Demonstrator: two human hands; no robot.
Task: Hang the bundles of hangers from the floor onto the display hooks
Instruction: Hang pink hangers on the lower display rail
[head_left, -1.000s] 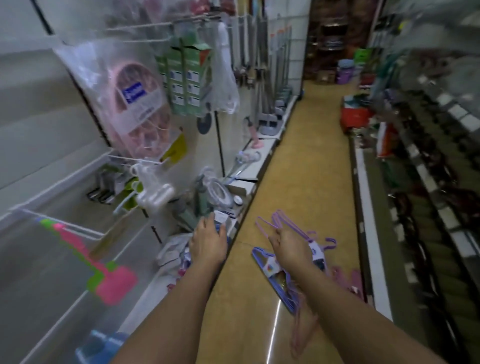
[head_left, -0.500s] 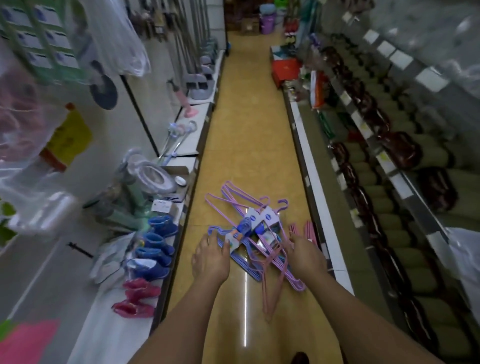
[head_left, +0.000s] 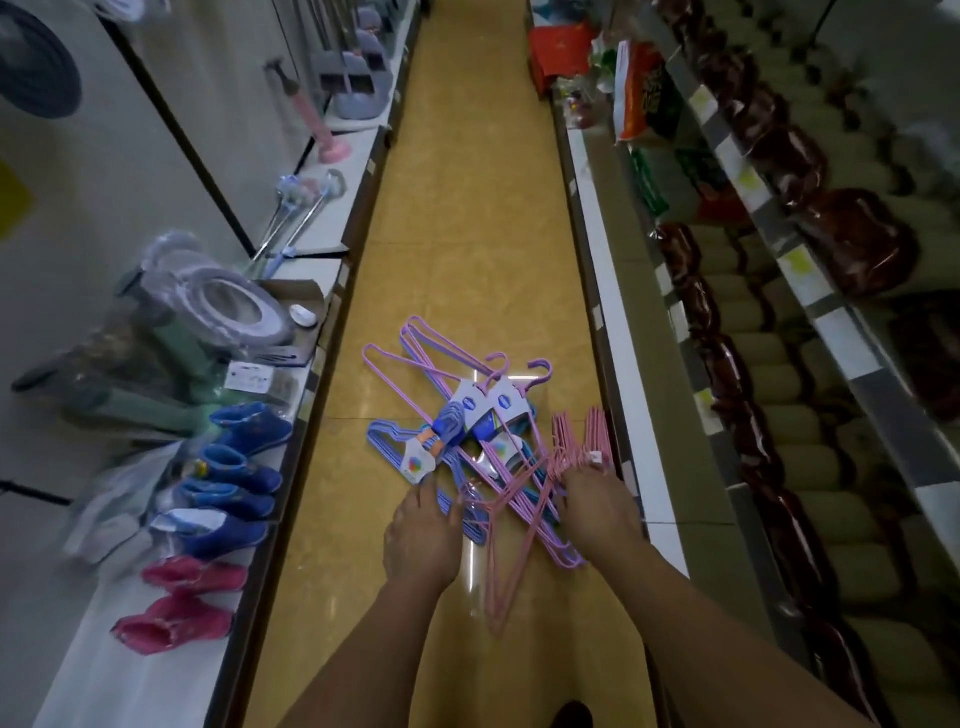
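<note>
Hanger bundles (head_left: 483, 431) on the floor (head_left: 467, 208): light, stiff, tangle-prone; lift by the hooks. Your left hand (head_left: 423, 535) touches blue; right hand (head_left: 602, 512) grips pink.

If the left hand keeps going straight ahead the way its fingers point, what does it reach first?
Most likely the blue wire hanger bundle with the white card label: the left hand points up the aisle, its fingertips already at or just short of that label. Contact can't be confirmed from this single view.

Dim aisle, glare streak on the glossy floor (head_left: 470, 545), edges blurred and wide-angle warped
</note>
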